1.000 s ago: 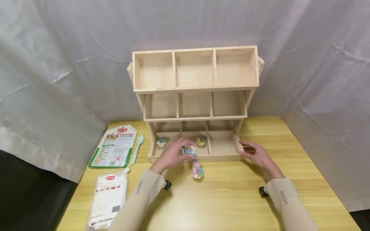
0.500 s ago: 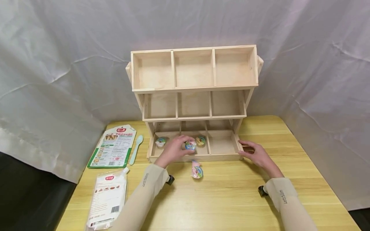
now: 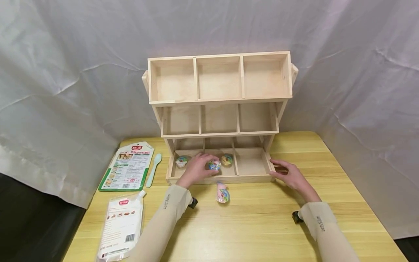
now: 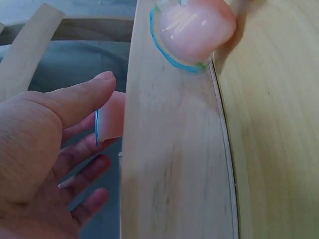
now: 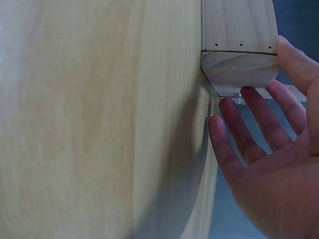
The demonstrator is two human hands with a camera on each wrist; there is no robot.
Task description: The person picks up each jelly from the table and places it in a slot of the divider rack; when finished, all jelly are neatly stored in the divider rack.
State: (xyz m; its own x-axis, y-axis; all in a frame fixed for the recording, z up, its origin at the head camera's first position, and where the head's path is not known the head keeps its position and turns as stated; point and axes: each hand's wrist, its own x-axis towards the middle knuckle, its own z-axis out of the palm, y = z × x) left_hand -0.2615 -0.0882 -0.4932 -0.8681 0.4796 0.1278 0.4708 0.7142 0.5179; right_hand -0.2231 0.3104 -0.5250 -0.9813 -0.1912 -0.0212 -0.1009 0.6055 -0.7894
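A three-tier wooden rack [image 3: 219, 100] stands on the table, each tier split into three compartments. My left hand [image 3: 197, 169] reaches into the bottom middle compartment and pinches a pink jelly cup [image 4: 111, 118] between thumb and fingers; its printed lid faces up in the head view. Beside it lies a yellowish jelly cup [image 3: 226, 159], and a whitish one [image 3: 181, 161] sits in the bottom left compartment. Another pink jelly cup [image 3: 223, 195] lies on the table before the rack. My right hand [image 3: 294, 177] touches the rack's lower right end with thumb and fingertips, its fingers loosely extended.
On the table's left lie a white and green printed pouch [image 3: 126, 167], a pale green spoon [image 3: 154, 170] and a white spouted pouch [image 3: 121, 225]. A grey curtain [image 3: 82, 72] hangs behind and around the table [image 3: 258, 225].
My left hand has moved slightly back with the pink jelly cup, then a little down and left within the bottom middle compartment. My right hand has stayed at the rack's end.
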